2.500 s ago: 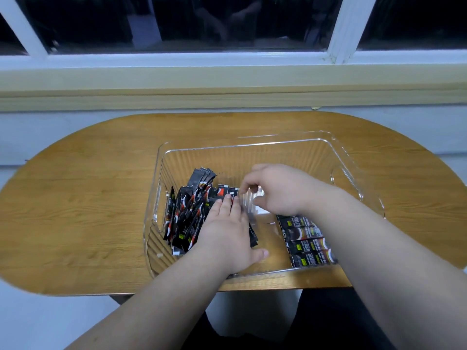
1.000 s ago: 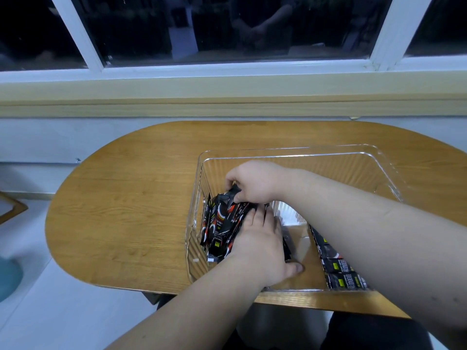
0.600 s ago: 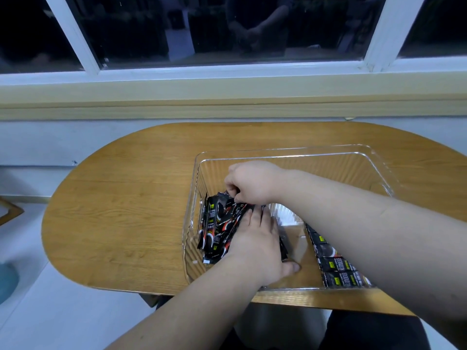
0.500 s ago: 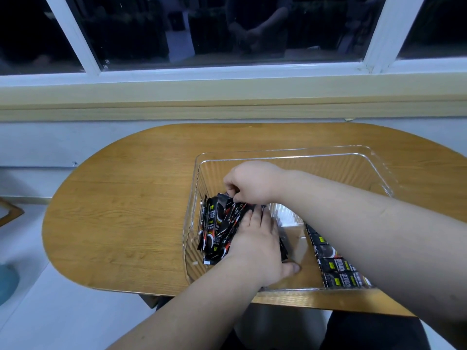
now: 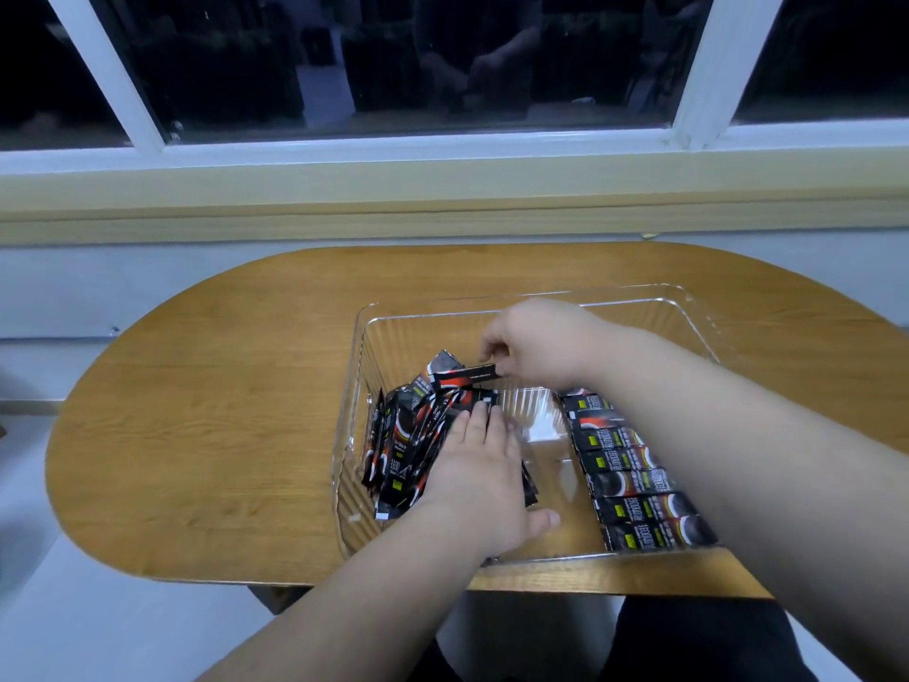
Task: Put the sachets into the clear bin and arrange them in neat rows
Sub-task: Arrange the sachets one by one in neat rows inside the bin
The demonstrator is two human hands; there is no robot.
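At frame centre, our right hand (image 5: 536, 347) pinches one sachet (image 5: 467, 374); our left hand (image 5: 479, 465), fingers flat, presses the pile (image 5: 408, 445) inside the bin (image 5: 688, 312).

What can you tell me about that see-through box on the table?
The clear bin is a rectangular, open-topped tub of see-through plastic with ribbed walls and rounded corners. It stands upright on the wooden table, near its front edge. Inside, a loose pile of sachets sits at its left, a flat row at its right. The left hand rests on the pile; the right hand pinches one sachet above it.
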